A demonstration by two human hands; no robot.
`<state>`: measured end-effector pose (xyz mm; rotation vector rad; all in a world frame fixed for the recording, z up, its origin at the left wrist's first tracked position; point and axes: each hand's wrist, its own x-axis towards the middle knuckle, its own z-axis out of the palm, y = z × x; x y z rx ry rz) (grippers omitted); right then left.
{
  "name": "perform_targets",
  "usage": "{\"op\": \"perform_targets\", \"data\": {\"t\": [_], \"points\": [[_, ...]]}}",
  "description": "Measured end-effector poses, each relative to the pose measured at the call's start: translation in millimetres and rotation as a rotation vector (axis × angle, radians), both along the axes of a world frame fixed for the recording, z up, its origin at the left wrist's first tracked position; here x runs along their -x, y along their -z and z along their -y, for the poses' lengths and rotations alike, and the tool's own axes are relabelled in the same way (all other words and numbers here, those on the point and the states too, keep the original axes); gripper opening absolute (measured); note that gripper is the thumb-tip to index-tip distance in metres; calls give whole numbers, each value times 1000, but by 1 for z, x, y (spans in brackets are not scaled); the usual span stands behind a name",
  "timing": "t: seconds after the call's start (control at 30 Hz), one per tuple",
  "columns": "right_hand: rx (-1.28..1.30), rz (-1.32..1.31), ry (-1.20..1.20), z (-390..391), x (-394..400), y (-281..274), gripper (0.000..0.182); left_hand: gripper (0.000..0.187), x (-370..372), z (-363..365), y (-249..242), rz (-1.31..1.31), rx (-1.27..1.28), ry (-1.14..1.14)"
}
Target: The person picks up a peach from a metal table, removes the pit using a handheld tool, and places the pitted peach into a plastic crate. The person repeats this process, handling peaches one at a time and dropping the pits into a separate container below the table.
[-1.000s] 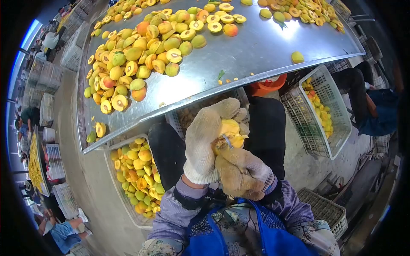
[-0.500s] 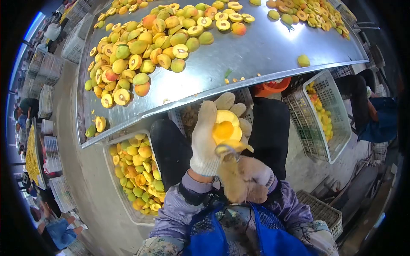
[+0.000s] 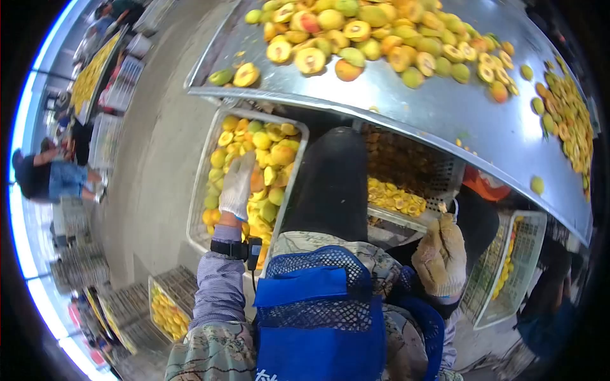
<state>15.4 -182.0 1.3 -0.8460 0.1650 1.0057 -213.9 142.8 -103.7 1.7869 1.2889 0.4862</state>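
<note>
My left hand [image 3: 237, 187], in a white knitted glove, is over a pale plastic crate [image 3: 194, 219] filled with yellow peach halves [image 3: 279, 154]. Its fingers are stretched out, with an orange-yellow half beside the palm; the palm side is hidden. My right hand [image 3: 441, 257], gloved and stained brown, is closed near my right knee. A small pitting tool [image 3: 455, 208] with a curved metal end sticks up from its fingers; the handle is hidden.
A metal table [image 3: 406, 105] holds piled cut peaches [image 3: 375, 32]. Under its edge stands a crate [image 3: 448, 168] with brown pits and yellow pieces, near an orange container [image 3: 486, 184]. Another fruit crate [image 3: 537, 254] stands at right. People work at the far left.
My left hand has moved from in front of me to the left crate, and the hollowed peach half has left its palm. My right hand has moved away rightward. The view has turned left.
</note>
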Motion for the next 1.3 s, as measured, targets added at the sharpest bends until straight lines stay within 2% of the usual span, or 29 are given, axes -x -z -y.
{"op": "perform_targets", "data": {"t": [0.03,0.07,0.13,0.23,0.3,0.37,0.43,0.5,0.53,0.57,0.63,0.7,0.73,0.77,0.83,0.87,0.9,0.93,0.97,1.0,1.03,1.07,1.1,1.13,1.17,1.23,1.27,1.3], "points": [[-101,44,-62,0,1,3,19,47,24,2,9,-187,128,-149],[-90,55,-60,-3,3,4,20,47,50,9,23,-190,132,-174],[-30,31,-77,-11,6,-1,22,56,87,26,41,-468,141,-168],[53,59,-140,-19,8,2,30,54,105,52,46,-586,207,-266],[21,98,-222,-25,9,2,34,53,123,54,65,-551,242,-310],[44,111,-239,-28,9,5,35,53,133,59,72,-599,136,-358],[69,126,-249,-33,14,3,35,58,138,67,71,-602,224,-358],[190,80,-131,-41,19,-5,39,68,140,83,83,-635,97,-163],[196,79,-133,-43,20,-3,39,73,137,87,80,-684,313,5],[198,86,-164,-43,20,0,40,73,139,93,86,-683,320,4],[199,97,-187,-45,22,5,41,70,149,111,106,-702,433,286],[197,175,-313,-45,22,5,43,66,163,120,124,-574,270,275],[263,118,-335,-47,21,0,45,65,176,120,141,-638,318,332],[268,253,-395,-47,19,5,46,64,183,110,161,-698,356,391],[397,281,-395,-54,19,-4,44,64,154,77,104,-660,663,353],[260,279,-512,-44,6,-3,33,66,131,73,73,-698,541,243],[224,296,-562,-35,1,7,33,69,116,73,57,-729,423,128],[288,390,-556,-37,3,3,35,69,118,76,78,-710,388,160],[353,482,-549,-41,5,-1,36,73,129,85,114,-669,244,268],[344,397,-593,-40,2,-4,40,76,130,85,136,-625,97,369],[277,402,-650,-48,-3,-15,42,81,116,91,114,-646,113,325],[257,363,-585,-46,0,-10,42,80,110,85,101,-620,219,316],[237,318,-527,-42,1,-3,42,77,137,75,133,-455,179,372],[290,219,-578,-43,-6,-6,41,74,146,59,141,-391,347,399],[274,243,-562,-42,-10,1,41,69,132,46,107,-500,411,450],[181,292,-435,-39,-17,23,41,61,95,15,60,-777,377,541],[192,345,-448,-40,-28,11,43,61,71,7,32,-770,349,547],[179,362,-432,-41,-37,6,43,57,43,5,2,-564,289,423]]}}
